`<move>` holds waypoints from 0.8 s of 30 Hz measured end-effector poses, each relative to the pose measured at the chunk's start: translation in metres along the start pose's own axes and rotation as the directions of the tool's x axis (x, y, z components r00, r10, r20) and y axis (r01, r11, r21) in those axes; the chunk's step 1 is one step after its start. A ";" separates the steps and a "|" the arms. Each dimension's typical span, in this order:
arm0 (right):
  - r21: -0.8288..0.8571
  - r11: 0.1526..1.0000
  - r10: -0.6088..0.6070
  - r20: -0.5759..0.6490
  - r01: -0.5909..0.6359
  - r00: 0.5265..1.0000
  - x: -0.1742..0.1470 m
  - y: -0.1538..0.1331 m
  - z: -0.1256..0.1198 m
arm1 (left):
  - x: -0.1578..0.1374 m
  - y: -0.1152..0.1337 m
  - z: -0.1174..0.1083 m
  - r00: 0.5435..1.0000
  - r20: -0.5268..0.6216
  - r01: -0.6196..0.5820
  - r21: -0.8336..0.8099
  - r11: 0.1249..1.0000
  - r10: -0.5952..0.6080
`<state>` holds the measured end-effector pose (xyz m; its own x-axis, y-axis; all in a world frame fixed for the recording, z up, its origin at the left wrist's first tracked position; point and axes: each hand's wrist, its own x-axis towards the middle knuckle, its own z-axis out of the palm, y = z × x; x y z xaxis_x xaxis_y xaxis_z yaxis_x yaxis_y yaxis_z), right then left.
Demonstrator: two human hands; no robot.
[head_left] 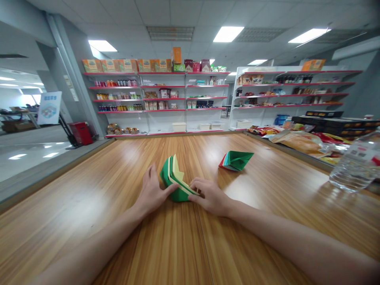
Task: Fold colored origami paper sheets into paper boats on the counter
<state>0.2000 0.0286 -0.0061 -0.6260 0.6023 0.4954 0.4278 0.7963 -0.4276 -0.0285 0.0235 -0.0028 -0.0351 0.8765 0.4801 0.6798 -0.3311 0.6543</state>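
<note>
On the wooden table, a green folded paper boat (179, 194) with cream and pale yellow layers stands tilted between my hands. My left hand (150, 192) is at its left end, the thumb pressed across the front layers and the other fingers stretched along the far left side. My right hand (210, 194) pinches the boat's right tip between thumb and curled fingers. Farther back and to the right lies a second folded paper piece (240, 160), green with red, white and light blue layers at its left side; neither hand touches it.
A clear plastic bottle (352, 168) stands at the table's right edge. Beyond that edge are snack bags (299, 140) and stacked black boxes (332, 122). The table (118, 170) has a raised border. Stocked shelves (164, 86) line the back.
</note>
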 end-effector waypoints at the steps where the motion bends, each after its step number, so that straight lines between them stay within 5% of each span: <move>1: 0.018 1.000 0.025 0.001 -0.025 1.000 0.000 0.001 0.000 | 0.001 -0.003 0.001 0.992 0.033 0.123 -0.100 0.987 -0.120; 3: 0.055 0.998 0.039 0.021 -0.040 0.999 0.000 0.003 0.001 | 0.003 -0.004 0.001 0.964 0.182 0.245 -0.340 0.908 -0.192; 6: 0.100 0.995 -0.027 0.059 0.021 0.998 0.001 0.003 0.000 | -0.001 0.005 0.000 0.937 0.337 0.295 -0.636 0.713 -0.086; 10: 0.152 0.984 -0.104 0.092 0.090 0.990 0.000 -0.002 0.000 | -0.008 0.015 0.002 0.910 0.413 0.367 -0.771 0.521 -0.030; 24: 0.156 0.988 0.001 0.052 -0.009 0.999 0.003 -0.009 0.001 | -0.006 0.016 0.004 0.962 0.212 0.273 -0.682 0.678 -0.173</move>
<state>0.1938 0.0235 -0.0015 -0.6584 0.5995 0.4551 0.3262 0.7722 -0.5452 -0.0144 0.0141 0.0026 0.0040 0.9745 0.2242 -0.0484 -0.2237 0.9735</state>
